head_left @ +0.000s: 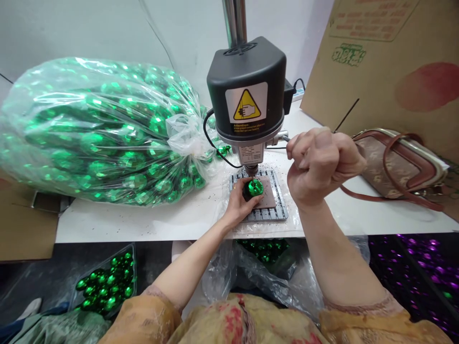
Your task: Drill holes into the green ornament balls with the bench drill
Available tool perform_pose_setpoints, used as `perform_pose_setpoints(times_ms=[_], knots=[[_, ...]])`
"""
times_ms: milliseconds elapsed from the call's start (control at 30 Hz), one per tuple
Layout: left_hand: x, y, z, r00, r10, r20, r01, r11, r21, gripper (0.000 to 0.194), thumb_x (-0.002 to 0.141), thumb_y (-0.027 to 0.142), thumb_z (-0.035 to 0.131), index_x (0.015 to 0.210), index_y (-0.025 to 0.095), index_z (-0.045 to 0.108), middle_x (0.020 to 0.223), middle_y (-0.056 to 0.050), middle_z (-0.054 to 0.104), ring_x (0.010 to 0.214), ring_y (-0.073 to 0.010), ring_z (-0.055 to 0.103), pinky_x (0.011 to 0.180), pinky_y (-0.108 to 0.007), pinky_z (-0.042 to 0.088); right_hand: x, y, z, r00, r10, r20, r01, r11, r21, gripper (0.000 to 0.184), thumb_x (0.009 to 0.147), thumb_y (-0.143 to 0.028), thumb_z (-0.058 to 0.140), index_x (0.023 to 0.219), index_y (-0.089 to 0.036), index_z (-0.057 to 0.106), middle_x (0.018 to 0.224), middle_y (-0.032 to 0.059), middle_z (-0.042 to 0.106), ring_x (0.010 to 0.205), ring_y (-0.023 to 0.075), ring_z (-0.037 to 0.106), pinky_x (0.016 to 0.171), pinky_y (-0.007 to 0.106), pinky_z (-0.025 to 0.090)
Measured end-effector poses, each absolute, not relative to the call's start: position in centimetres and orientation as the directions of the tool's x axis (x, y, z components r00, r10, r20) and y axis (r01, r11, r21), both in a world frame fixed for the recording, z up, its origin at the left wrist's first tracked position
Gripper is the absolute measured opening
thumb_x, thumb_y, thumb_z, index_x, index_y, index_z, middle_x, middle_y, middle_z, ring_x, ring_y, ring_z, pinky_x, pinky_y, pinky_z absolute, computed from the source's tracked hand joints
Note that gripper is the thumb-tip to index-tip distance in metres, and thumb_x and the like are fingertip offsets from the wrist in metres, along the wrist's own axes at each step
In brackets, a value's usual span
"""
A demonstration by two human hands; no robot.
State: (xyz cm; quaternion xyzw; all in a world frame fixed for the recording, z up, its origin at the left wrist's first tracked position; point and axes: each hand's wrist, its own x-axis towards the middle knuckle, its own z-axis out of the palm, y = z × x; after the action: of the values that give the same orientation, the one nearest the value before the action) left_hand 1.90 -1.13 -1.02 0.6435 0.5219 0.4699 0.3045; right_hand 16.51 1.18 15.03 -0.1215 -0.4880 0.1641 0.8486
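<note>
My left hand [239, 203] is closed around a shiny green faceted ball [256, 187], thumb on its near side. The ball sits over a brown board [268, 193] on the slotted metal base plate [283, 210] of a small bench drill press [247, 91]. Just above and behind the ball is the drill's chuck [251, 169]; whether they touch I cannot tell. My right hand [321, 162] is closed in a fist at the right of the drill head, around the feed lever [283, 137], whose grip end is hidden by the fingers.
A clear bag [107, 134] full of green balls lies left of the drill. A handbag [398, 162] and a cardboard box [387, 62] stand at right. Below the table edge are a tray of green balls [107, 282], plastic sheeting [283, 277] and purple balls [423, 267].
</note>
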Motion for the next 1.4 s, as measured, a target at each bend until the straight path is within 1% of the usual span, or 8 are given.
perform_pose_setpoints(times_ms=[700, 867, 967, 1067, 1133, 1200, 1300, 1400], knots=[[2.1, -1.4, -1.0, 0.018, 0.952, 0.305, 0.364, -0.290, 0.885, 0.055, 0.082, 0.041, 0.082, 0.127, 0.023, 0.056, 0.122, -0.011, 0.065, 0.115, -0.0301, 0.063, 0.102, -0.049, 0.051, 16.4, 1.8, 12.5, 0.478, 0.200, 0.855, -0.154, 0.978, -0.142, 0.050, 0.091, -0.022, 0.056, 0.056, -0.016, 0.022, 0.042, -0.0077, 0.017, 0.035, 0.0025, 0.025, 0.044, 0.024, 0.034], [2.2, -1.2, -0.6, 0.006, 0.960, 0.280, 0.368, -0.262, 0.892, 0.057, 0.079, 0.040, 0.085, 0.126, 0.023, 0.058, 0.121, -0.010, 0.067, 0.115, -0.0295, 0.064, 0.100, -0.046, 0.053, 16.1, 1.6, 14.8, 0.572, 0.369, 0.733, -0.124, 0.922, -0.367, 0.060, 0.090, -0.034, 0.063, 0.052, -0.018, 0.020, 0.042, -0.0072, 0.022, 0.037, 0.0027, 0.025, 0.042, 0.026, 0.027], [2.4, -2.1, 0.1, -0.077, 0.956, 0.282, 0.428, -0.224, 0.876, 0.054, 0.079, 0.039, 0.085, 0.123, 0.023, 0.059, 0.115, -0.009, 0.068, 0.109, -0.0289, 0.067, 0.095, -0.045, 0.055, 16.2, 1.7, 17.5, 0.519, 0.472, 0.713, -0.156, 0.872, -0.464, 0.051, 0.090, -0.035, 0.066, 0.053, -0.020, 0.034, 0.044, -0.0072, 0.031, 0.039, 0.0036, 0.031, 0.043, 0.027, 0.024], [2.7, -5.0, 0.1, -0.134, 0.882, 0.452, 0.589, -0.296, 0.752, 0.050, 0.081, 0.041, 0.083, 0.121, 0.023, 0.059, 0.111, -0.009, 0.068, 0.105, -0.0284, 0.068, 0.091, -0.044, 0.056, 16.4, 1.9, 19.0, 0.459, 0.516, 0.723, -0.155, 0.848, -0.507, 0.049, 0.090, -0.039, 0.064, 0.055, -0.020, 0.036, 0.046, -0.0076, 0.031, 0.041, 0.0022, 0.032, 0.045, 0.025, 0.027], [3.0, -7.8, -0.6, 0.044, 0.775, 0.630, 0.669, -0.492, 0.558, 0.051, 0.085, 0.044, 0.079, 0.125, 0.023, 0.057, 0.114, -0.011, 0.069, 0.106, -0.0279, 0.068, 0.089, -0.042, 0.057, 16.4, 2.0, 19.1, 0.454, 0.516, 0.727, -0.144, 0.847, -0.511, 0.049, 0.090, -0.042, 0.064, 0.056, -0.020, 0.036, 0.047, -0.0081, 0.031, 0.042, 0.0013, 0.033, 0.046, 0.023, 0.028], [3.3, -10.6, -1.8, 0.363, 0.606, 0.708, 0.646, -0.711, 0.277, 0.049, 0.088, 0.039, 0.075, 0.129, 0.021, 0.055, 0.121, -0.015, 0.069, 0.101, -0.0263, 0.068, 0.083, -0.039, 0.057, 16.4, 2.0, 18.9, 0.462, 0.500, 0.733, -0.134, 0.856, -0.499, 0.047, 0.091, -0.040, 0.061, 0.056, -0.019, 0.038, 0.047, -0.0085, 0.032, 0.042, 0.0003, 0.034, 0.047, 0.021, 0.029], [3.6, -13.6, -3.5, 0.712, 0.469, 0.522, 0.549, -0.836, 0.002, 0.049, 0.087, 0.031, 0.074, 0.132, 0.018, 0.056, 0.131, -0.020, 0.067, 0.093, -0.0244, 0.067, 0.080, -0.037, 0.054, 16.4, 2.0, 18.6, 0.471, 0.491, 0.732, -0.149, 0.863, -0.483, 0.044, 0.093, -0.033, 0.059, 0.056, -0.018, 0.040, 0.046, -0.0093, 0.033, 0.043, -0.0007, 0.035, 0.047, 0.020, 0.029], [3.2, -14.2, -3.9, 0.743, 0.473, 0.474, 0.516, -0.855, 0.046, 0.053, 0.089, 0.042, 0.073, 0.132, 0.017, 0.056, 0.132, -0.021, 0.067, 0.098, -0.0256, 0.067, 0.085, -0.038, 0.054, 16.5, 1.9, 18.6, 0.459, 0.519, 0.721, -0.177, 0.848, -0.499, 0.044, 0.093, -0.032, 0.059, 0.057, -0.018, 0.037, 0.047, -0.0100, 0.035, 0.042, -0.0015, 0.035, 0.046, 0.019, 0.029]])
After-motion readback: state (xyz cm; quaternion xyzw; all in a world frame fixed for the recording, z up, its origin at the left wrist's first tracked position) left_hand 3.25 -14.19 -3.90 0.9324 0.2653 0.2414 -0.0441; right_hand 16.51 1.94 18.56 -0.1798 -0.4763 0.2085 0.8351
